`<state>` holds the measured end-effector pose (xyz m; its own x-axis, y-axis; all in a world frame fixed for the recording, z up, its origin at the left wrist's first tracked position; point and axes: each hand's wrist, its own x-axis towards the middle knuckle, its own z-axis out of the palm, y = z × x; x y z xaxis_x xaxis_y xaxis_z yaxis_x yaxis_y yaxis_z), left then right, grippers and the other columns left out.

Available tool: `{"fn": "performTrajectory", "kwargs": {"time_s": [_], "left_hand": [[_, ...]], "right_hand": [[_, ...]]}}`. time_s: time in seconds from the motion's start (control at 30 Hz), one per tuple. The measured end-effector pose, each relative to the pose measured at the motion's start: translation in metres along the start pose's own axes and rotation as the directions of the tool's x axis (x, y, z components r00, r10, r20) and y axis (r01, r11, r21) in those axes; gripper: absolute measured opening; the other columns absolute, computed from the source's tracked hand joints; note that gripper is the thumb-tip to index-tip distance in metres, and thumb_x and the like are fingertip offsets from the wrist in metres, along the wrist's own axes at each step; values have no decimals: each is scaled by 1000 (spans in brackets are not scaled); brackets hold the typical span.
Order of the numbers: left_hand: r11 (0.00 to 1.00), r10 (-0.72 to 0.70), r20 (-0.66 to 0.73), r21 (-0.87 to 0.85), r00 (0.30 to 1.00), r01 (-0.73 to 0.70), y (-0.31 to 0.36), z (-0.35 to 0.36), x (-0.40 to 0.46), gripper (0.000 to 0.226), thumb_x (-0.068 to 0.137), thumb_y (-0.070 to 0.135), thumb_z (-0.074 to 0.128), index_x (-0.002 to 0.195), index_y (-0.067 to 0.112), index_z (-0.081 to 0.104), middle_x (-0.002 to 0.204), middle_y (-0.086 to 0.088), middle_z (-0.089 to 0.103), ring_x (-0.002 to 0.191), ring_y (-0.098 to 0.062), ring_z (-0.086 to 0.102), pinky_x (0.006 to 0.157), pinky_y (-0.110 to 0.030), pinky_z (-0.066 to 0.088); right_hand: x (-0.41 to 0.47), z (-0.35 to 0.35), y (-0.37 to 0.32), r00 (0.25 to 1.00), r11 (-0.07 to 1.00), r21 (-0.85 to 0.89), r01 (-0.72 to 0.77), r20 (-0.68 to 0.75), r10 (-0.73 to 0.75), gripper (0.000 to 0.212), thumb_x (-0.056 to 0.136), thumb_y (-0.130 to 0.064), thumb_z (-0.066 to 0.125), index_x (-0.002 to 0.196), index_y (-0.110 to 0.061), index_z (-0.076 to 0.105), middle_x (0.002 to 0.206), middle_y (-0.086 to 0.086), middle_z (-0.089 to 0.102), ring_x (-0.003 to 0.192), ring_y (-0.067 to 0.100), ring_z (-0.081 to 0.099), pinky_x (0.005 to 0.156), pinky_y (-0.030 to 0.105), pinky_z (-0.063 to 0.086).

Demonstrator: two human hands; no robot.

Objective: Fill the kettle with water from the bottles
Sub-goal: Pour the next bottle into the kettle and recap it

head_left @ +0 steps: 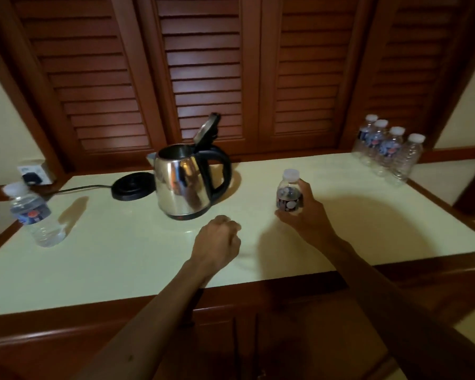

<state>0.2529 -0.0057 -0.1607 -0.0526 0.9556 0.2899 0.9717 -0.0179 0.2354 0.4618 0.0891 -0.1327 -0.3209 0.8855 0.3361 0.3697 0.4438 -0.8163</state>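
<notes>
While the steel kettle [185, 183] stands lid-up, ready for pouring, the right hand [303, 213] grips a capped bottle [290, 194]; left hand [217, 241] loosely curled, empty

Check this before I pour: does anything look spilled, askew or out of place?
No spill or damage shows. The kettle stands off its base, lid up, which suits filling. The right hand grips a capped bottle; the left hand is loosely curled, empty. One bottle stands apart at far left.
</notes>
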Motion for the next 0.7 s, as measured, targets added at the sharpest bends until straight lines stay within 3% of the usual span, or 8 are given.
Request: {"fn": "performTrajectory", "kwargs": {"time_s": [0.17, 0.37, 0.5, 0.63, 0.7], "left_hand": [[999, 40, 47, -11, 998, -40, 62, 38, 69, 34, 82, 26, 47, 102, 14, 71, 100, -5, 69, 95, -26, 64, 77, -37, 55], [998, 52, 68, -23, 996, -51, 112, 67, 159, 45, 92, 41, 52, 131, 23, 64, 131, 0, 66, 123, -20, 58, 102, -37, 49], [991, -115, 144, 86, 983, 103, 126, 89, 205, 52, 96, 56, 46, 139, 27, 49, 142, -1, 53, 136, -25, 42, 108, -49, 37], [974, -207, 146, 124, 967, 190, 128, 107, 215, 56, 96, 63, 35, 143, 33, 38, 149, -4, 38, 143, -24, 29, 112, -54, 23], [974, -207, 123, 116, 971, 193, 126, 108, 216, 59, 95, 64, 36, 146, 35, 36, 149, -2, 37, 143, -22, 29, 114, -53, 22]], "right_hand": [[21, -69, 49, 994, 995, -6, -98, -49, 98, 61, 80, -30, 78, 131, -17, 47, 114, -4, 61, 96, 13, 58, 70, 8, 38], [75, -127, 107, 986, 987, -53, -149, -87, 144, 50, 79, -29, 76, 121, -16, 53, 106, -7, 60, 94, 12, 58, 69, 12, 38], [124, -143, 139, 981, 985, -72, -158, -121, 149, 49, 76, -28, 77, 118, -15, 56, 101, -7, 60, 86, 10, 56, 65, 5, 35], [172, -147, 172, 972, 986, 1, -165, -172, 163, 52, 76, -26, 78, 121, -13, 57, 111, 2, 65, 97, 18, 60, 85, 28, 51], [195, -146, 184, 960, 985, 9, -173, -222, 170, 51, 77, -23, 79, 120, -9, 57, 111, 6, 65, 97, 20, 59, 84, 28, 49]]}}
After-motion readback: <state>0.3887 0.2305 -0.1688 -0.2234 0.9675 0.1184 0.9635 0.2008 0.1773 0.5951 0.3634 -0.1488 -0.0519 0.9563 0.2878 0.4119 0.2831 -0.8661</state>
